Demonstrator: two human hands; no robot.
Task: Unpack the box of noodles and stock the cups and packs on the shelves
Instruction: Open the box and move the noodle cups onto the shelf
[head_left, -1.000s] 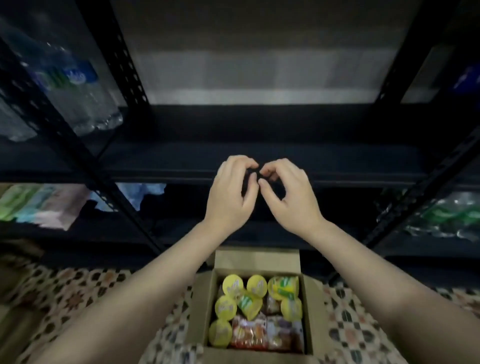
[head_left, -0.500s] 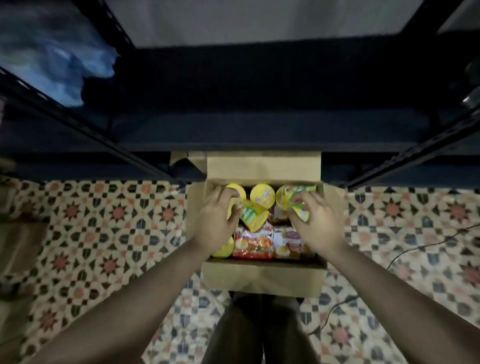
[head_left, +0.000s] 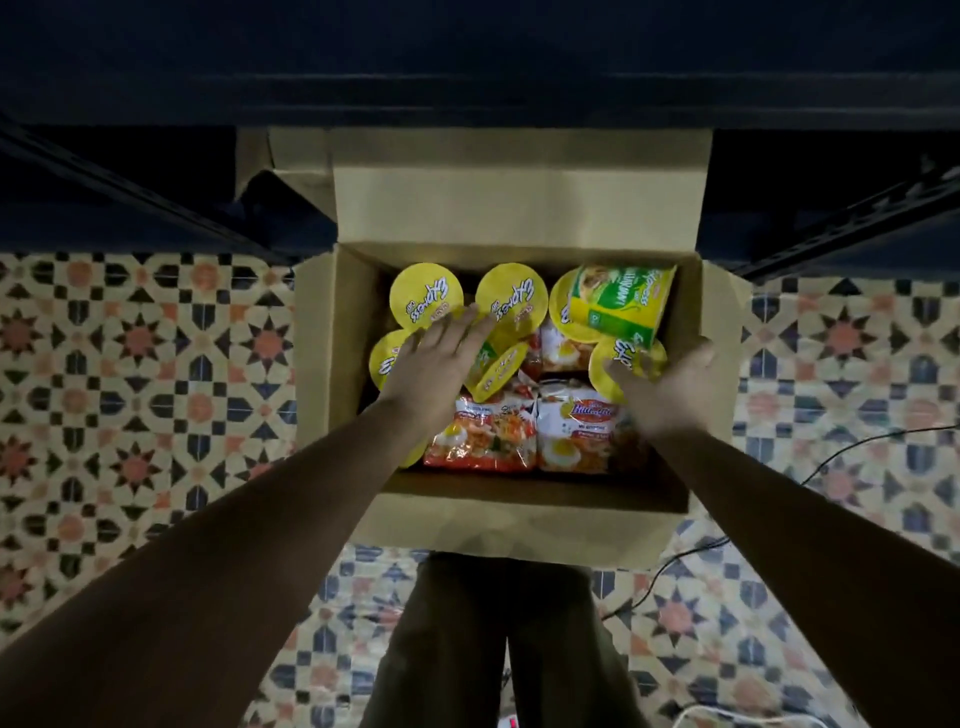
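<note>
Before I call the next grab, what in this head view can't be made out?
- Head view: the cup under the left hand; the hand covers most of its lid, so no grip is readable.
- Right hand: its fingertips are hidden behind a yellow cup, so contact is unclear.
- Layers under the packs in the box: covered by the top items.
- Shelves: too dark to show any stock.

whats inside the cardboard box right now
The cardboard box holds yellow-lidded noodle cups towards the shelf, one cup on its side, and two red noodle packs nearest the person. Both hands, left and right, cover some; lower layers are hidden.
</note>
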